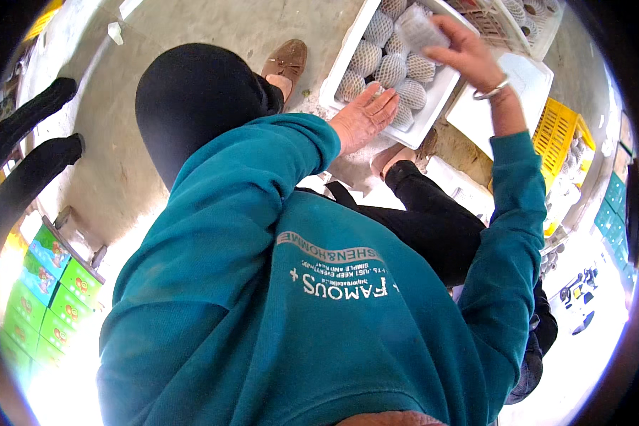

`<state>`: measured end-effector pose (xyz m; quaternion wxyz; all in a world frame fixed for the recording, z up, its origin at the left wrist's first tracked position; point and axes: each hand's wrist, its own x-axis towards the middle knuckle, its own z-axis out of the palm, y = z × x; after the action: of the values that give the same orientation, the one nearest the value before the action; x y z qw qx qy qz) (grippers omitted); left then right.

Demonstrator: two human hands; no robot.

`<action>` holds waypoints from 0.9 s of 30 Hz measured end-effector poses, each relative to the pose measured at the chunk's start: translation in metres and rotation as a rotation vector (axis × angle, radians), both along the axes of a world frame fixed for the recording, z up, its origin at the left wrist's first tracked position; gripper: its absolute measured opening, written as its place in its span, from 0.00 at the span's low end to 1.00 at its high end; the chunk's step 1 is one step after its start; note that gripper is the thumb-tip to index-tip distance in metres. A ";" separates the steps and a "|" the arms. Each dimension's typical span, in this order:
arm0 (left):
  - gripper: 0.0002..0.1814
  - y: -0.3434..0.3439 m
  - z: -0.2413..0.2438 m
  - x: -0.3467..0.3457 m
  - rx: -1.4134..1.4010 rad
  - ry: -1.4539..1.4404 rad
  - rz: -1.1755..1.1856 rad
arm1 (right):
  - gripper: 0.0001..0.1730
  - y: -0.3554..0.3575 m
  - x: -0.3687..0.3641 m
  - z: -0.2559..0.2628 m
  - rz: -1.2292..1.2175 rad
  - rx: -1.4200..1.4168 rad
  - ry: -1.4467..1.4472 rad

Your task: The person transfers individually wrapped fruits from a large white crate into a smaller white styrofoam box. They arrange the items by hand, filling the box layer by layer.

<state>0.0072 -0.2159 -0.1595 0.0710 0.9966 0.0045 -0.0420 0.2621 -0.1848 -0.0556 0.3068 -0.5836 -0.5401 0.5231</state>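
Observation:
In front of me on the concrete floor, a white polystyrene foam box (pixel 437 104) holds several round fruits (pixel 391 69) in white foam net sleeves. My right hand (pixel 464 53), with a bangle at the wrist, is over the box's far right side. Its thumb and fingers grip a blurred whitish item (pixel 419 29), which looks like a net-sleeved fruit, just above the others. Across the near end of the box lies my left hand (pixel 366 114), palm down. Its fingers are slightly apart and touch the nearest fruits, with nothing visibly gripped; the palm side is hidden.
A white foam lid (pixel 476 109) lies right of the box. Beyond it stands a white plastic crate (pixel 492 26) of sleeved fruit. A yellow crate (pixel 551 136) with more stands farther right. Green printed cartons (pixel 66 306) are stacked left. My brown shoe (pixel 286 59) is beside the box.

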 end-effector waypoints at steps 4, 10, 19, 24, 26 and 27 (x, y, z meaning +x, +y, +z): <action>0.31 -0.012 -0.009 0.003 -0.046 -0.078 0.023 | 0.25 -0.027 -0.036 -0.034 0.000 -0.185 -0.034; 0.30 -0.012 -0.006 -0.001 -0.011 -0.086 -0.010 | 0.27 -0.027 -0.072 -0.050 0.112 -0.088 -0.303; 0.30 -0.012 -0.010 0.002 -0.045 -0.115 0.021 | 0.28 -0.028 -0.079 -0.066 0.007 -0.216 -0.162; 0.29 -0.014 -0.021 0.000 -0.039 -0.135 0.021 | 0.28 -0.017 -0.091 -0.064 0.278 -0.203 -0.337; 0.29 -0.014 -0.013 0.001 -0.064 -0.093 0.027 | 0.28 -0.017 -0.092 -0.075 0.336 -0.151 -0.379; 0.28 -0.011 -0.004 0.001 -0.076 -0.069 0.033 | 0.28 -0.014 -0.096 -0.076 0.352 -0.184 -0.412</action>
<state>0.0079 -0.2271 -0.1639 0.1094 0.9938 0.0169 -0.0064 0.1658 -0.1988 -0.1314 0.0407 -0.6003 -0.6342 0.4855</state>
